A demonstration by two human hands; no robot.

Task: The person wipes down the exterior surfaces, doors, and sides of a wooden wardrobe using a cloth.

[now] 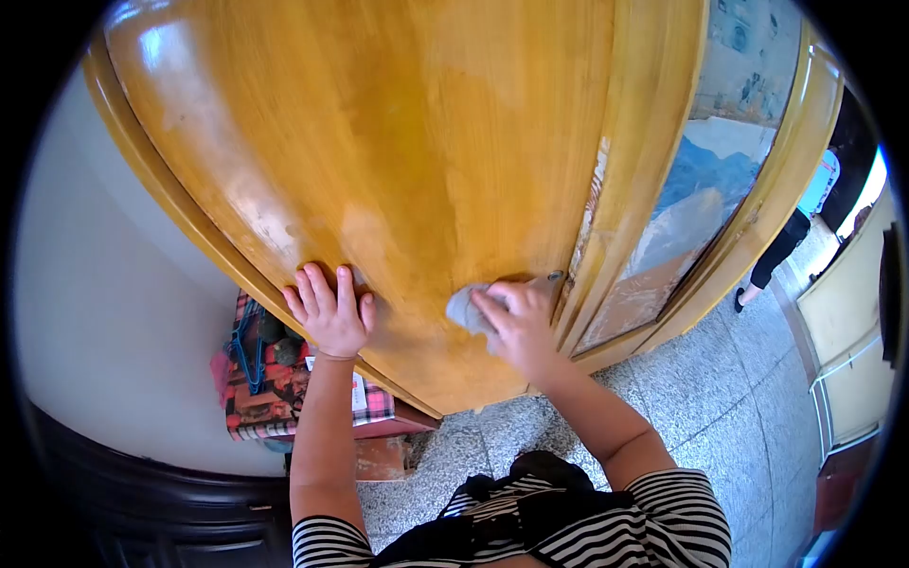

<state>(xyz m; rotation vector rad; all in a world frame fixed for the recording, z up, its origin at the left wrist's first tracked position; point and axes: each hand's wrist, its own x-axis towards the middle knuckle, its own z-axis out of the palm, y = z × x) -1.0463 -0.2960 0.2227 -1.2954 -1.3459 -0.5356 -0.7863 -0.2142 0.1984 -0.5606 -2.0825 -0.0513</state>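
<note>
A glossy yellow-brown wooden door (407, 170) fills the middle of the head view. My left hand (333, 312) lies flat against its lower left part, fingers spread, holding nothing. To the right, my right hand (519, 320) grips a grey cloth (468, 310) and presses it on the wood. A small metal keyhole or latch (555, 275) sits just beside that hand, near the door's right edge. Part of the cloth is hidden under my fingers.
Right of the door is a panel with a torn mountain picture (705, 180). At lower left, a low table with a plaid cover (270, 407) holds blue hangers (248, 355). Dark carved furniture (189, 516) stands near. Another person's leg (776, 251) shows at far right, on the speckled floor (720, 379).
</note>
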